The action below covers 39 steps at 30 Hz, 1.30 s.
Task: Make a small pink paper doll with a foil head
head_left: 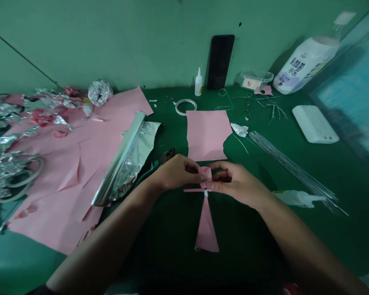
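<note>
Between my two hands is a small folded pink paper piece (205,175) at the top of a pink paper figure. Its lower part is a long pink cone (207,229), with a thin pink strip (193,190) pointing left and a silvery band at the narrow neck. My left hand (181,172) pinches the small piece from the left. On the other side, my right hand (233,180) grips its right edge with thumb and fingers. A pink paper sheet (207,133) with uneven side edges lies just beyond my hands.
Foil roll (119,159), pliers (167,155) and large pink paper (92,147) lie left. Wires (289,164), a glue bottle (295,198) and a white box (315,124) lie right. Behind stand a small bottle (198,84), phone (220,61) and large bottle (307,63).
</note>
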Motion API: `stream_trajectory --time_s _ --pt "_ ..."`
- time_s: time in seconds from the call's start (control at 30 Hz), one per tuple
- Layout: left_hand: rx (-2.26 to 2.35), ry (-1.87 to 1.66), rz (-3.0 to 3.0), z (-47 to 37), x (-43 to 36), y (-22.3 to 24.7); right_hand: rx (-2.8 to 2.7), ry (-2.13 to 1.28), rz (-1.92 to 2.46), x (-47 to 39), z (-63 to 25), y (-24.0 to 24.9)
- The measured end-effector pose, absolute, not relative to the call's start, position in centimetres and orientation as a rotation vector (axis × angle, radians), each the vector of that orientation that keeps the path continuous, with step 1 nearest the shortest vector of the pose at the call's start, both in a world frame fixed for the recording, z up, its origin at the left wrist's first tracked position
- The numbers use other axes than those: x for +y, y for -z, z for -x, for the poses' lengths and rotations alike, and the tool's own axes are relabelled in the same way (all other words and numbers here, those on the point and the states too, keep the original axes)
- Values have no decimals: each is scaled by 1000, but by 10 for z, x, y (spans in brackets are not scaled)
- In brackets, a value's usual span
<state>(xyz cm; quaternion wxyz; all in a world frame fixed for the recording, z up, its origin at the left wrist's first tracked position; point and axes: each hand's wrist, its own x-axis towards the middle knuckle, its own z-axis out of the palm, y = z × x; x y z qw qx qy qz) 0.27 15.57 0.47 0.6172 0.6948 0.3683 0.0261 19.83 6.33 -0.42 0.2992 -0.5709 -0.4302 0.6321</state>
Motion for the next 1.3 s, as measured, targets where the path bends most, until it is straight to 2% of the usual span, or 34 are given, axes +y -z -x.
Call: stream_trajectory --time_s 0.3,0.57,0.77,1.3 --pt "776 -2 -1594 2 161 -2 -1300 -1495 1621 64 -198 4" --pt "839 -30 -1533 -3 157 1 -1280 -1519 1672 67 -198 4" --pt "813 -13 -1698 -2 157 2 -1266 -1531 1709 70 -198 5" --pt "846 -53 -1917 -7 154 4 -1747 -1238 1700 75 -199 8"
